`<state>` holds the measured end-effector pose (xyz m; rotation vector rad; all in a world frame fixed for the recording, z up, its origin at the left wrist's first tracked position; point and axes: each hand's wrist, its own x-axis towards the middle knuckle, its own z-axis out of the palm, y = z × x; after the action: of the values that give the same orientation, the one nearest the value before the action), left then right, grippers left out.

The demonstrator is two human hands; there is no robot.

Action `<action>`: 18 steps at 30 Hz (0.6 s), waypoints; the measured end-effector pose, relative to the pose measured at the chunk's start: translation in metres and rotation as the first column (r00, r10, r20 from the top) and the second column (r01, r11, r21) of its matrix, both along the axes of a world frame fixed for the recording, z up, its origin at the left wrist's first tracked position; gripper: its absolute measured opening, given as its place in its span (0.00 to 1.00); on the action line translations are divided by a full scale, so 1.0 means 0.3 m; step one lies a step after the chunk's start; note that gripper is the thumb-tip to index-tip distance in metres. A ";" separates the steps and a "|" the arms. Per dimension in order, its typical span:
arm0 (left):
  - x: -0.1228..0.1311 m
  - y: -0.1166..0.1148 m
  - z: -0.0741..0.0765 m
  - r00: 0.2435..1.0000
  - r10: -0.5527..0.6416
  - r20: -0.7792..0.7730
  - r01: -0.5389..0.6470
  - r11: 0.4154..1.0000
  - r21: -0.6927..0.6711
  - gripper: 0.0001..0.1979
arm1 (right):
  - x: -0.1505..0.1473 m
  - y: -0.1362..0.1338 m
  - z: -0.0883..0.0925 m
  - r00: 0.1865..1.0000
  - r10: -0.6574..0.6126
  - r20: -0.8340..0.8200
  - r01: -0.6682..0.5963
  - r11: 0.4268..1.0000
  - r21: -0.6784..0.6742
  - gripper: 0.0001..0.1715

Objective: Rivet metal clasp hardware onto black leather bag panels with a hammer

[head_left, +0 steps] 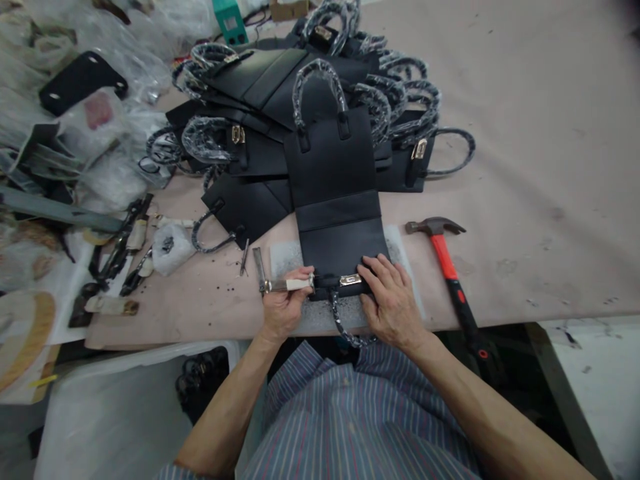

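Note:
A black handbag panel is spread lengthwise before me, a plastic-wrapped handle at each end. On its near end sits a gold-coloured clasp. My left hand is closed round a small hammer-like tool with a pale wrapped handle and a metal crosspiece at its left end. The tool's right end is beside the bag's near left edge. My right hand grips the bag's near right corner, fingertips beside the clasp. The near wrapped handle hangs past the table edge. A pale pad lies under the bag.
A claw hammer with a red and black grip lies to the right, its end over the table edge. Several black bags are heaped behind. At left are wrapped-handle tools, a small plastic bag and tweezers-like metal.

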<state>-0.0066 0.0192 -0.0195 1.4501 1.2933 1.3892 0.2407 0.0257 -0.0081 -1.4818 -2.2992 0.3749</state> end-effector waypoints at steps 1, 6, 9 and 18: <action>-0.001 0.000 -0.001 1.000 -0.011 -0.017 0.011 1.000 0.007 0.05 | 0.000 0.000 0.001 1.000 0.000 -0.001 0.000 1.000 -0.003 0.30; -0.002 0.004 0.001 0.996 -0.031 -0.078 0.035 0.998 0.043 0.06 | 0.001 0.001 0.001 1.000 -0.009 -0.009 0.009 1.000 -0.020 0.34; -0.001 0.008 0.000 0.995 -0.037 -0.091 0.043 0.997 0.068 0.06 | 0.001 0.002 -0.001 1.000 -0.009 -0.021 0.009 1.000 -0.017 0.35; 0.004 0.007 0.017 0.983 -0.040 -0.182 0.060 0.993 0.106 0.05 | 0.000 0.004 0.004 1.000 -0.008 -0.018 0.008 1.000 -0.003 0.31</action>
<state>-0.0055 0.0212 -0.0145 1.7046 1.2973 1.3404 0.2407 0.0268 -0.0069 -1.4819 -2.2790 0.3878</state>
